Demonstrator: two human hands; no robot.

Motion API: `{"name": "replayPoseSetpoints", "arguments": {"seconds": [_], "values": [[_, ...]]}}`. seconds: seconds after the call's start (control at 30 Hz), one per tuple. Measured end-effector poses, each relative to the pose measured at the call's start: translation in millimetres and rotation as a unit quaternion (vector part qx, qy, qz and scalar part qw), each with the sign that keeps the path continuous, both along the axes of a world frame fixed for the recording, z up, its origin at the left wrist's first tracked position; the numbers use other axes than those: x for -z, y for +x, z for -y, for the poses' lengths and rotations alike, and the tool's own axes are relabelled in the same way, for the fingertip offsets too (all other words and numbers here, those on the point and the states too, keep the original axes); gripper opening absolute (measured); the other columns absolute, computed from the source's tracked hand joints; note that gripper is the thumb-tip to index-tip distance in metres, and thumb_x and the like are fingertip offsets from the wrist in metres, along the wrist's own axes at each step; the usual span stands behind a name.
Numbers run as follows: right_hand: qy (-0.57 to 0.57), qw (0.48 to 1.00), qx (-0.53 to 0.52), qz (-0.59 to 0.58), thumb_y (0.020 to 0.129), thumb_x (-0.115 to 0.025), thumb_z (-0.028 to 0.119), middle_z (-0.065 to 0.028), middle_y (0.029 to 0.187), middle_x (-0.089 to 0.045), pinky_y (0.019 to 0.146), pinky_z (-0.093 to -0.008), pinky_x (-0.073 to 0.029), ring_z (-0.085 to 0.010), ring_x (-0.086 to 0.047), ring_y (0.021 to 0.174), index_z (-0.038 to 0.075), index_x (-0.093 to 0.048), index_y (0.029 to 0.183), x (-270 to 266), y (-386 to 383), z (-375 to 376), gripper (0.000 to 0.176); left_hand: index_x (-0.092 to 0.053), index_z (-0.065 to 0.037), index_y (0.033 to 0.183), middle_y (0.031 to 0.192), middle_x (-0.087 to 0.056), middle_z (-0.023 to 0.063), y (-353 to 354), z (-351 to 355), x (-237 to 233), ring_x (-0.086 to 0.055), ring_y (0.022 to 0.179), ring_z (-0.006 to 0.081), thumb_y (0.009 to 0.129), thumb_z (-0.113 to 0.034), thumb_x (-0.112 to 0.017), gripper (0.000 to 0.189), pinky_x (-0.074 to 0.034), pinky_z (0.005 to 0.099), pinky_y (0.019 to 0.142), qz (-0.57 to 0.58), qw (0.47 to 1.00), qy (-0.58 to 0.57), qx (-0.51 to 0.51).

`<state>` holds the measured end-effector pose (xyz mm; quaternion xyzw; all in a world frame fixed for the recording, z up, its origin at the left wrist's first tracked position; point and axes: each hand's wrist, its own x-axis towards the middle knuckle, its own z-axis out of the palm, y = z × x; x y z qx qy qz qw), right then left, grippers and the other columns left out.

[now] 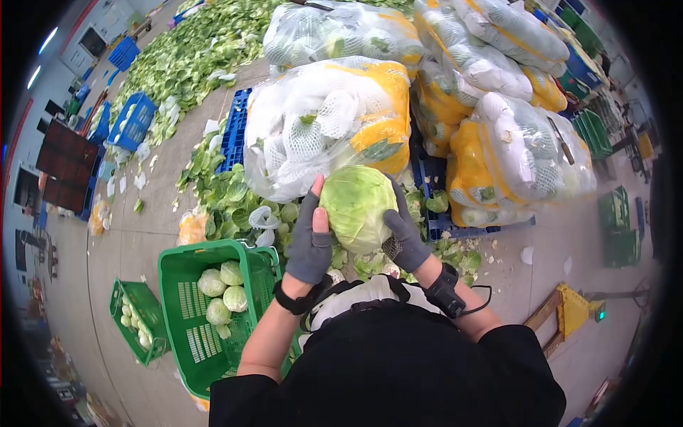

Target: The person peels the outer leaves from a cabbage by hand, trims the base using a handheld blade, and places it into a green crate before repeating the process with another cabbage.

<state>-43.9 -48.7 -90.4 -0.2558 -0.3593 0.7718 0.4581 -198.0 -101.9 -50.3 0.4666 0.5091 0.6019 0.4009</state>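
Between my two gloved hands I hold a pale green cabbage (pixel 357 206) in front of my body. My left hand (pixel 311 242) presses against its left side, in a grey glove that leaves fingertips bare. On the cabbage's lower right side lies my right hand (pixel 407 238), also in a grey glove, its fingers partly hidden behind the head. Just beyond the cabbage is a large clear bag (pixel 306 135) full of produce in white foam nets. To my left stands a big green crate (pixel 186 341) with several cabbages (pixel 226 288) inside.
Loose cabbage leaves (pixel 238 192) litter the floor, with a large leaf heap (pixel 206 43) farther back. Stacked bags (pixel 523 153) rest on blue pallets (pixel 430 185) at right; a knife (pixel 560 141) lies on one. A smaller green crate (pixel 153 313) and a yellow pallet jack (pixel 569 313) flank me.
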Motion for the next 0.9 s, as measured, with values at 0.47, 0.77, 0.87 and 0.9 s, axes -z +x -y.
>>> {"name": "replayPoseSetpoints", "arguments": {"seconds": [0.47, 0.77, 0.87, 0.9], "values": [[0.054, 0.988, 0.141, 0.035, 0.063, -0.074, 0.037, -0.0119, 0.126, -0.036, 0.099, -0.0356, -0.031, -0.0234, -0.036, 0.118, 0.006, -0.026, 0.131, 4, 30, 2, 0.089, -0.055, -0.004, 0.089, 0.096, -0.051, 0.0108, 31, 0, -19, -0.051, 0.092, 0.0283, 0.069, -0.017, -0.071, 0.028, -0.042, 0.0361, 0.078, -0.349, 0.923, 0.154, -0.056], [0.027, 0.995, 0.097, -0.018, 0.065, -0.072, 0.040, -0.0100, 0.129, -0.036, 0.100, -0.0364, -0.031, -0.0234, -0.037, 0.119, 0.007, -0.026, 0.132, 15, 46, 6, 0.087, -0.042, -0.008, 0.084, 0.064, -0.046, 0.0008, 5, -20, -4, -0.043, 0.052, 0.0088, 0.090, -0.015, -0.046, 0.011, -0.038, 0.0217, 0.050, 0.014, 0.984, -0.031, -0.174], [-0.099, 0.985, -0.016, -0.141, 0.073, -0.063, 0.047, -0.0108, 0.133, -0.035, 0.101, -0.0394, -0.031, -0.0256, -0.037, 0.120, 0.010, -0.028, 0.133, 26, 55, 15, 0.079, -0.041, -0.010, 0.081, 0.056, -0.043, -0.0008, -64, -30, 56, -0.040, 0.045, 0.0088, 0.089, -0.019, -0.048, 0.015, -0.037, 0.0224, 0.044, 0.106, 0.960, -0.089, -0.244], [-0.170, 0.960, -0.085, -0.205, 0.078, -0.056, 0.050, -0.0118, 0.134, -0.036, 0.101, -0.0416, -0.031, -0.0276, -0.038, 0.121, 0.011, -0.029, 0.134, 34, 60, 14, 0.073, -0.042, -0.010, 0.080, 0.056, -0.043, -0.0007, -85, -31, 77, -0.040, 0.044, 0.0090, 0.089, -0.020, -0.049, 0.016, -0.037, 0.0225, 0.043, 0.093, 0.952, -0.109, -0.272]]}}
